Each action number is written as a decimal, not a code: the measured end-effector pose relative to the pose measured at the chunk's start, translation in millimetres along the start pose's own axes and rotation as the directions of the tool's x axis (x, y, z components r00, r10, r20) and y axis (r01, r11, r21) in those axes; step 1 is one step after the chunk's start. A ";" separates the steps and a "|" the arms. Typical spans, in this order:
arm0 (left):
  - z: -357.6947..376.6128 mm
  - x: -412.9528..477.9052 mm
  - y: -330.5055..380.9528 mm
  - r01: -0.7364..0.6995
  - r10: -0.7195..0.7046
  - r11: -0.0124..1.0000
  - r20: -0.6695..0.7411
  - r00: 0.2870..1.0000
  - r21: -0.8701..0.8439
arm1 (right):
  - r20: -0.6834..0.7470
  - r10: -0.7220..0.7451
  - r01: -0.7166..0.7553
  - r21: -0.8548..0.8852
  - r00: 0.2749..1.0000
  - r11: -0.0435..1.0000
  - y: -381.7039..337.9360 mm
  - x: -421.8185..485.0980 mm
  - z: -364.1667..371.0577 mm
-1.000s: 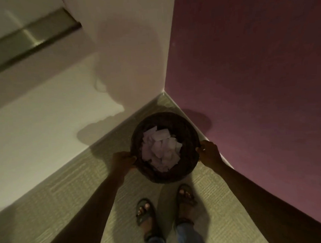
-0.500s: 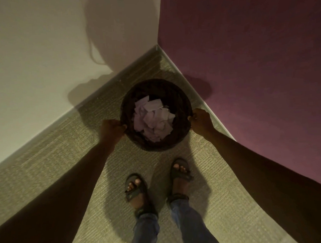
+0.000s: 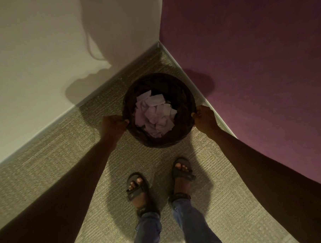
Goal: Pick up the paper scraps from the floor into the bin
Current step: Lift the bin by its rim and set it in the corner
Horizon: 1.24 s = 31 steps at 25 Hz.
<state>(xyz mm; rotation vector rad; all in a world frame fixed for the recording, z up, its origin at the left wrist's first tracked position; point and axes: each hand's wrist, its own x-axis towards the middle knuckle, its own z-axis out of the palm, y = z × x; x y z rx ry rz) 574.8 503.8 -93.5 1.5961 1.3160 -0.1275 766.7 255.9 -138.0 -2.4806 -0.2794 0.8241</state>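
Centrally, a little above the middle of the frame, a dark round bin (image 3: 185,100) sits in the corner where a white wall (image 3: 34,62) meets a purple wall (image 3: 254,62). It holds a loose heap of pale paper scraps (image 3: 154,114), overlapping and partly crumpled, which covers most of the bottom and leaves the dark inner wall showing all round. No scrap shows on the beige carpet (image 3: 66,162) within view.

The left hand (image 3: 113,123) grips the rim at the bin's left edge, with the fingers curled over it. The right hand (image 3: 204,117) grips the rim at the right edge, close to the purple wall's skirting. Both arms reach in from the lower corners of the frame. Whether the bin stands on the carpet or is held just clear of it cannot be told.

Below the bin, in the lower middle, two feet in dark sandals (image 3: 136,186) stand on the carpet, with blue jeans (image 3: 148,230) above them.

Compared with a second ago, the bin and the wall corner appear higher in the frame, and the metal strip then at the upper left is out of view. More of the legs shows. Since half a second ago little has shifted. Both hands keep the same hold on the rim, and the heap of scraps looks unchanged.
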 end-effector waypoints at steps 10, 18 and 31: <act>2.7 21.2 1.9 -0.067 0.067 0.998 -0.017 0.998 -0.006 | -0.033 0.013 -0.013 0.013 0.999 1.000 -15.9 15.1 4.5; -2.0 48.7 -10.3 0.005 -0.003 0.999 -0.026 1.000 0.054 | -0.014 0.007 -0.007 0.031 1.000 0.999 -38.1 21.1 8.6; 40.8 -9.6 8.8 -0.587 0.708 0.402 0.169 0.686 0.703 | -0.038 -0.625 0.542 -0.458 0.780 0.704 -63.0 -34.9 23.9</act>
